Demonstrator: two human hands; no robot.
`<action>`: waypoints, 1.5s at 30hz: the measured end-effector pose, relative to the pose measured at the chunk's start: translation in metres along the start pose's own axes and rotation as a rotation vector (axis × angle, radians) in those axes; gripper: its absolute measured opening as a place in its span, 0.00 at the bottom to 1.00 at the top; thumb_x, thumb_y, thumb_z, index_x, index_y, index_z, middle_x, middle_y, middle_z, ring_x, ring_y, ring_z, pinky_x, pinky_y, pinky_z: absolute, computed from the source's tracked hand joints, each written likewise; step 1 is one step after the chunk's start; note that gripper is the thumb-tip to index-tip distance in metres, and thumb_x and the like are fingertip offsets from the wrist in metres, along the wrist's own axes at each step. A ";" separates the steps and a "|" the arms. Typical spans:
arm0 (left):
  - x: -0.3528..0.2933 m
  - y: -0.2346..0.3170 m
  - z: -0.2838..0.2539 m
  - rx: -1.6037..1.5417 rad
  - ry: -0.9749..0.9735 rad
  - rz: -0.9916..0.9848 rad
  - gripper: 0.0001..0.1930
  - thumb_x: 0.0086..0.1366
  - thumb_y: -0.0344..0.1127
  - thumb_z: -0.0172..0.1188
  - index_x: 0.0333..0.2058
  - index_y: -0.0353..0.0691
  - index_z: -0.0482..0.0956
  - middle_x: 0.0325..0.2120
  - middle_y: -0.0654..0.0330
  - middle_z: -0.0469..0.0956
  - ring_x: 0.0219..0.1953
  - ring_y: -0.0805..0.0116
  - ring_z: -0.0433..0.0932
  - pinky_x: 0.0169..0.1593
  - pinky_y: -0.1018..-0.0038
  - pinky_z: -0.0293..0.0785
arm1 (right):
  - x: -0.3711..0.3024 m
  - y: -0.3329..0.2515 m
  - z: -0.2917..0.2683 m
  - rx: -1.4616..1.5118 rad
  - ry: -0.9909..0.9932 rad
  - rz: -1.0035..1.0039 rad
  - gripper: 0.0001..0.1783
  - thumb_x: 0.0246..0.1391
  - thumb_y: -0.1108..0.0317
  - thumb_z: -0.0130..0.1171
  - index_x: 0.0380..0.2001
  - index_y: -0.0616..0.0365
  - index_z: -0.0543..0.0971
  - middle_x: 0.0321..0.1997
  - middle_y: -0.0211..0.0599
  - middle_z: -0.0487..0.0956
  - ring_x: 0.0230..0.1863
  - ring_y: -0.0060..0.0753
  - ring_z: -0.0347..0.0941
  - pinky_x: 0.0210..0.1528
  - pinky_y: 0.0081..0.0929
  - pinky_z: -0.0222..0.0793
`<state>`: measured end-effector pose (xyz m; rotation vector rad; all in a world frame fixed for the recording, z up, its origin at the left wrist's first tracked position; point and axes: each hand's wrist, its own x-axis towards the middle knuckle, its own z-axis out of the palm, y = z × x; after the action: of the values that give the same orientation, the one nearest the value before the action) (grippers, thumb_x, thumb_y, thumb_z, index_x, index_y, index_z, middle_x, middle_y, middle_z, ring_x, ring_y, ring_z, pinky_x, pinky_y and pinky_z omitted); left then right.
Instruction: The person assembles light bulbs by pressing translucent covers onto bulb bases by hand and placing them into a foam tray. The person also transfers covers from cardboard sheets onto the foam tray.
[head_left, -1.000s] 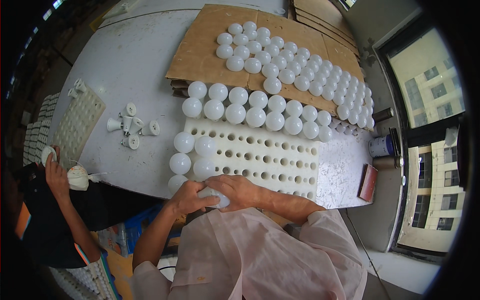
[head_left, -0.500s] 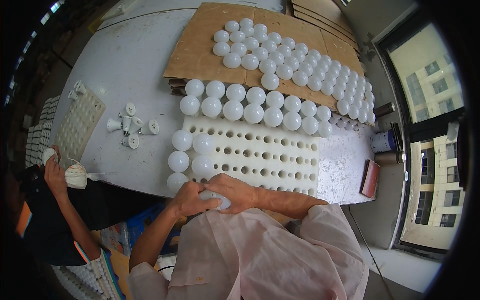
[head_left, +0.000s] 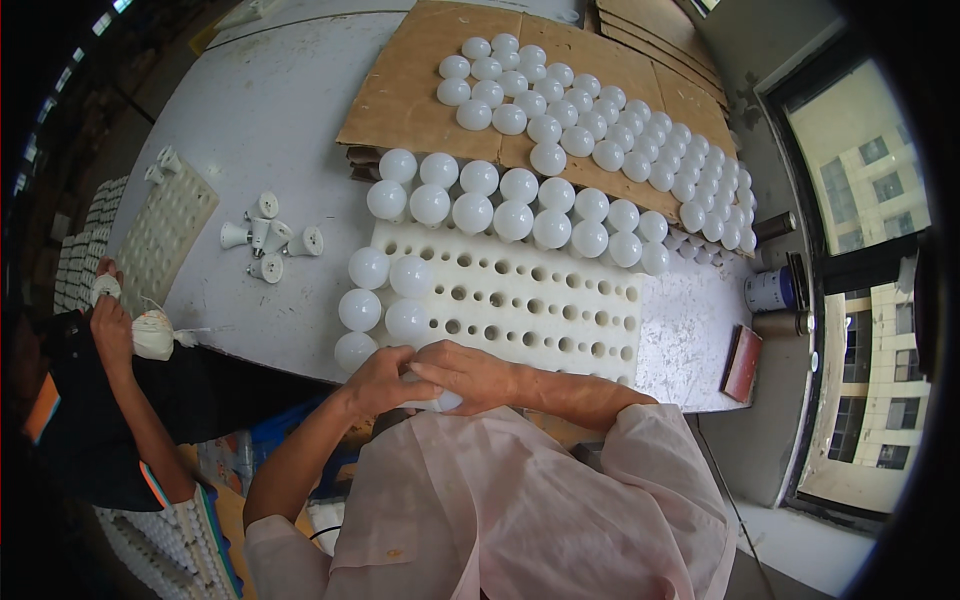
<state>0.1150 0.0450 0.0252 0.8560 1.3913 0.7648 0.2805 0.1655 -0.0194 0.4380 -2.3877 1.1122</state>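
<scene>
Close to my body, at the front edge of the table, my hands meet around a white light bulb (head_left: pixel 446 402). My left hand (head_left: pixel 384 382) grips it from the left, fingers curled. Over its top and right side bends my right hand (head_left: pixel 472 376), fingers closed against it. Most of the bulb is hidden by the fingers. Just beyond my hands lies a white foam tray (head_left: pixel 510 318) with rows of round holes. White bulbs (head_left: pixel 407 320) stand along its left end, and a double row of bulbs (head_left: pixel 513 220) fills its far side.
Many bulb domes (head_left: pixel 578 141) sit on brown cardboard (head_left: pixel 400 95) at the back. Several bulb bases (head_left: pixel 272 238) lie loose on the left, near another holed tray (head_left: pixel 168 225). At far left a co-worker's hand (head_left: pixel 110 325) holds a white part. A tin (head_left: pixel 768 289) stands right.
My hands have shifted a little around the bulb, and its white dome shows lower between them. The whole view has moved slightly. The co-worker's hand has turned with its white part.
</scene>
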 end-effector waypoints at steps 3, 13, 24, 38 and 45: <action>-0.003 0.009 0.003 -0.043 -0.019 -0.057 0.22 0.49 0.40 0.65 0.35 0.25 0.75 0.28 0.57 0.76 0.30 0.72 0.76 0.31 0.77 0.74 | 0.004 -0.006 0.003 0.038 0.130 -0.040 0.51 0.29 0.74 0.72 0.61 0.62 0.61 0.49 0.46 0.68 0.50 0.48 0.68 0.53 0.43 0.66; 0.005 0.002 0.011 -0.008 0.038 0.014 0.19 0.50 0.40 0.62 0.31 0.25 0.78 0.26 0.57 0.78 0.28 0.73 0.76 0.30 0.77 0.73 | 0.012 -0.019 -0.001 0.113 0.261 0.071 0.33 0.30 0.73 0.70 0.46 0.57 0.72 0.42 0.38 0.71 0.42 0.40 0.68 0.45 0.36 0.65; -0.008 -0.028 0.007 0.001 0.268 0.143 0.30 0.57 0.43 0.65 0.51 0.28 0.70 0.43 0.48 0.79 0.39 0.63 0.81 0.34 0.76 0.76 | -0.045 0.000 -0.012 0.135 0.434 0.644 0.36 0.31 0.74 0.73 0.45 0.56 0.65 0.47 0.41 0.69 0.49 0.36 0.69 0.49 0.34 0.68; -0.031 -0.123 -0.157 -0.140 1.108 0.179 0.16 0.61 0.22 0.54 0.48 0.29 0.71 0.46 0.48 0.78 0.44 0.63 0.80 0.38 0.75 0.75 | 0.016 0.056 -0.036 -0.495 0.082 0.727 0.34 0.38 0.60 0.70 0.52 0.52 0.72 0.56 0.42 0.67 0.56 0.48 0.64 0.53 0.39 0.69; -0.020 -0.221 -0.274 0.952 1.049 -0.137 0.33 0.52 0.13 0.51 0.60 0.35 0.60 0.62 0.46 0.59 0.64 0.48 0.59 0.64 0.63 0.58 | 0.053 0.094 -0.081 -0.361 0.441 0.662 0.27 0.41 0.70 0.68 0.48 0.55 0.74 0.49 0.44 0.72 0.44 0.43 0.73 0.41 0.34 0.74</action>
<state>-0.1681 -0.0666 -0.1531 1.0891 2.8416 0.3920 0.2150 0.2822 -0.0047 -0.6962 -2.2875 0.8622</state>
